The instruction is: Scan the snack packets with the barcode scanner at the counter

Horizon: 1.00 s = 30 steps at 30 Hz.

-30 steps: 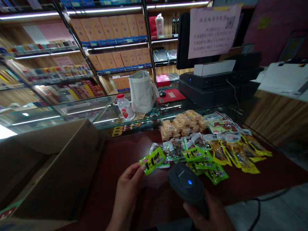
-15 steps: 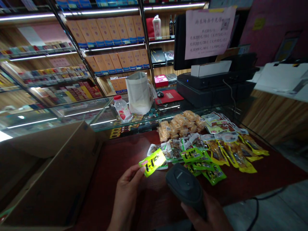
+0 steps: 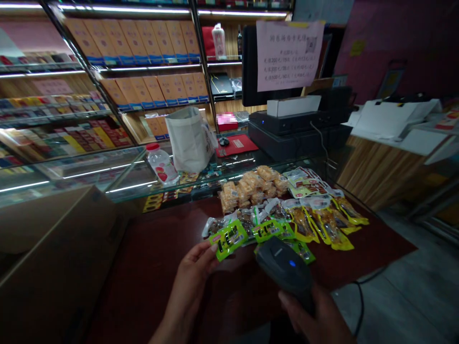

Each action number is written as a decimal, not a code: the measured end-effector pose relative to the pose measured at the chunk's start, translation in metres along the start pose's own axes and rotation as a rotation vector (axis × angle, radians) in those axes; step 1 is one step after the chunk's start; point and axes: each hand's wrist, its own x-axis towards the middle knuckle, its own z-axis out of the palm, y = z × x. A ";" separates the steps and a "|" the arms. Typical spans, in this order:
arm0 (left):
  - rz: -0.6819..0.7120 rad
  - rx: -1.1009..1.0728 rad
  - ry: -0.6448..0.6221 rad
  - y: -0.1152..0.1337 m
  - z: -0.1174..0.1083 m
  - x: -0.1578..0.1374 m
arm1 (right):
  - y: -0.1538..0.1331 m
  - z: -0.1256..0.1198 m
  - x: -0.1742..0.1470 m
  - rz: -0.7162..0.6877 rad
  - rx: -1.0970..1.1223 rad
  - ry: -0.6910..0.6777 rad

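Note:
Between the thumb and fingers of my left hand [image 3: 195, 267] is a green snack packet [image 3: 228, 240], held by its left end above the table. My right hand [image 3: 315, 313] is wrapped round the handle of a dark barcode scanner [image 3: 283, 265], whose head points toward the packets and shows a blue light. Similar green packets [image 3: 267, 230] lie just behind the scanner, which partly hides them. Beyond them are clear packs of dark food [image 3: 247, 217], yellow-edged packs [image 3: 330, 224] and a heap of wrapped golden snacks [image 3: 247, 188].
An open cardboard box [image 3: 60, 258] stands at the left on the dark red table [image 3: 154, 267]. Behind, a glass counter [image 3: 132, 177] bears a red-capped bottle [image 3: 161, 165], a white bag [image 3: 190, 141] and a monitor with a paper sign [image 3: 289, 55]. A black cable [image 3: 360, 306] hangs at the right.
The view has turned to the right. The bright glare on the held packet is gone, and a blue light now shows on the scanner. Both hands keep their hold.

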 end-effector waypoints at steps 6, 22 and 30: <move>-0.069 0.051 -0.176 -0.011 0.050 0.020 | 0.017 -0.045 0.009 0.060 0.028 -0.015; -0.048 0.460 -0.353 -0.018 0.129 0.055 | 0.015 -0.052 0.006 0.066 0.082 0.025; 0.238 0.580 -0.320 0.002 0.087 0.030 | -0.002 -0.026 0.001 0.085 0.125 0.037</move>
